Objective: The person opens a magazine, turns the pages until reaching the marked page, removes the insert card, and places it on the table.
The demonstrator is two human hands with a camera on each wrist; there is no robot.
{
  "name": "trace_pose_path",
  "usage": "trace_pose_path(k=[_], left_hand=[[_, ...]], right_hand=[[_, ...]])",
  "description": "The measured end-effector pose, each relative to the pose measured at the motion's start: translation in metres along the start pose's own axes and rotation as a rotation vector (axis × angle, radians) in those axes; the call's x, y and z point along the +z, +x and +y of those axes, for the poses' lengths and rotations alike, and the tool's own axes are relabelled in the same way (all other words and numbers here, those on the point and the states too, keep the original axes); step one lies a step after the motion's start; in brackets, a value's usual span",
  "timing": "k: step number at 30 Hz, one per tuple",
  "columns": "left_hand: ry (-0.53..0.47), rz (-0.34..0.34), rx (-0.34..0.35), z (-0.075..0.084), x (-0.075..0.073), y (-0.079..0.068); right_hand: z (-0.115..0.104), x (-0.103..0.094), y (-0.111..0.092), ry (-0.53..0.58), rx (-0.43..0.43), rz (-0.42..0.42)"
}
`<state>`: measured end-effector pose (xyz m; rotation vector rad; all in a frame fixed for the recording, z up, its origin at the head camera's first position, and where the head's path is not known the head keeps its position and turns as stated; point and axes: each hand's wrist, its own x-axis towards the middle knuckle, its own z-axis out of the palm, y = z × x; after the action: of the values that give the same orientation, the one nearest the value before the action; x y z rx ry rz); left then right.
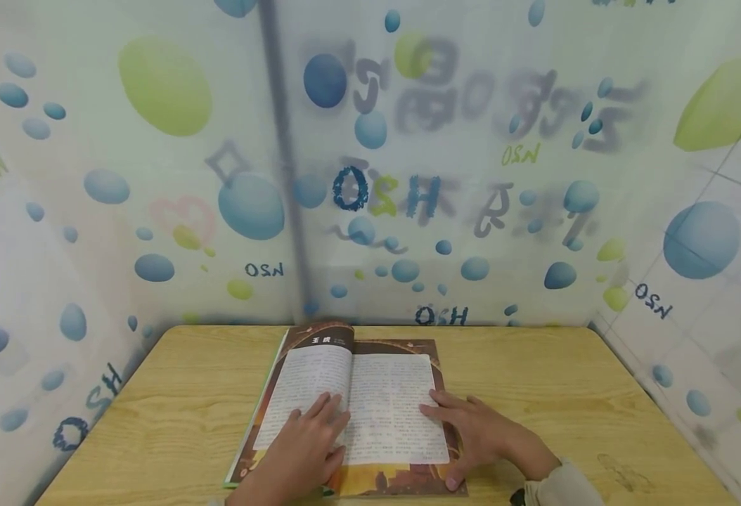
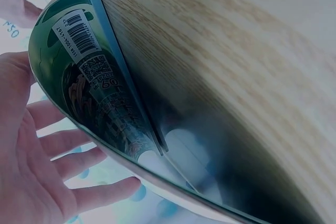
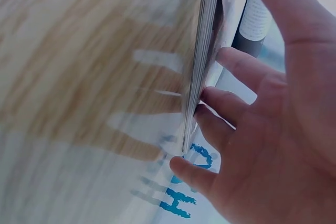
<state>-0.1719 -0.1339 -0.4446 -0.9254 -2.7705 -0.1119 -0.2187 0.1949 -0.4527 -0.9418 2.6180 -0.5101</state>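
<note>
An open magazine (image 1: 388,397) with printed text on both pages lies on the wooden table, its left page curving up toward the spine. My left hand (image 1: 304,450) rests on the lower part of the left page near the spine, fingers extended. At the magazine's right edge is my right hand (image 1: 486,430), its fingers spread over the page margin and its thumb at the bottom corner. The left wrist view shows the green cover (image 2: 55,85) with a barcode, bowed away from the table beside the loose fingers. Fingertips (image 3: 212,95) touch the stacked page edges (image 3: 201,40) in the right wrist view.
The wooden table (image 1: 554,379) extends on both sides of the magazine. Pale walls (image 1: 320,281) printed with blue and green bubbles and mirrored lettering enclose its back and sides. A dark cylindrical thing with a white label (image 3: 256,22) shows beyond the pages in the right wrist view.
</note>
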Motion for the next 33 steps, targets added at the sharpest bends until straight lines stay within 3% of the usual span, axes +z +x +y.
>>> trace_pose_path(k=[8,33], left_hand=[[0.005,-0.01,-0.002,-0.0008,-0.0008,-0.0004],[0.054,-0.02,0.001,0.0077,-0.0055,0.0075]], right_hand=[[0.0003,0.0021,0.0024,0.004,0.043,-0.006],[0.0003,0.0012,0.0042,-0.013,0.028,0.025]])
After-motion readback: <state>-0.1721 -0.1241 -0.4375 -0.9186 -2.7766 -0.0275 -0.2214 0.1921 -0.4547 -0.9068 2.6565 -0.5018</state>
